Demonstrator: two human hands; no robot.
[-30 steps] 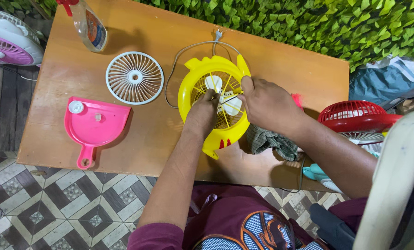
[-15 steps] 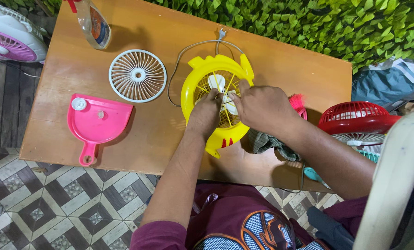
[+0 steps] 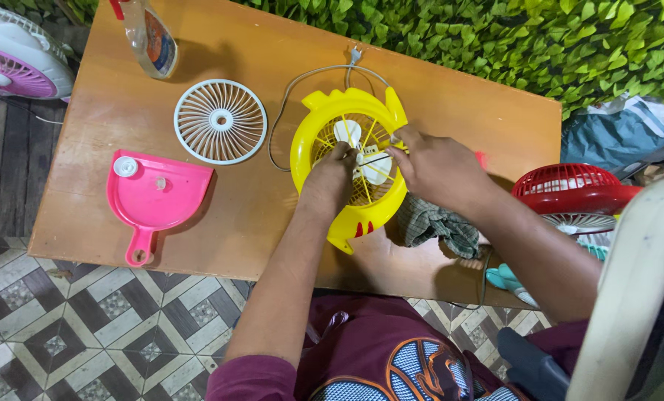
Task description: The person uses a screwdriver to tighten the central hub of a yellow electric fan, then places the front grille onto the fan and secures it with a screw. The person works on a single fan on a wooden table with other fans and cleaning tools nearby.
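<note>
A yellow fan body (image 3: pixel 313 126) lies flat on the wooden table (image 3: pixel 258 200), its white blades (image 3: pixel 347 132) showing inside the ring. My left hand (image 3: pixel 326 182) rests on the fan's middle, fingertips at the white hub. My right hand (image 3: pixel 436 167) comes in from the right, pinching at the hub and blades beside the left fingers. What the fingers grip at the hub is hidden. A grey cord (image 3: pixel 302 82) loops from the fan to a plug at the table's far edge.
A white round fan grille (image 3: pixel 220 121) lies left of the fan. A pink dustpan (image 3: pixel 154 197) holds small white parts. A spray bottle (image 3: pixel 148 37) stands far left. A checked cloth (image 3: pixel 436 223) lies under my right wrist. Other fans (image 3: pixel 573 189) stand around; a green hedge (image 3: pixel 532 37) runs behind.
Both hands stay on the fan's hub with only small finger shifts. The view has drifted slightly, so the table things sit a little lower and to the right in the picture.
</note>
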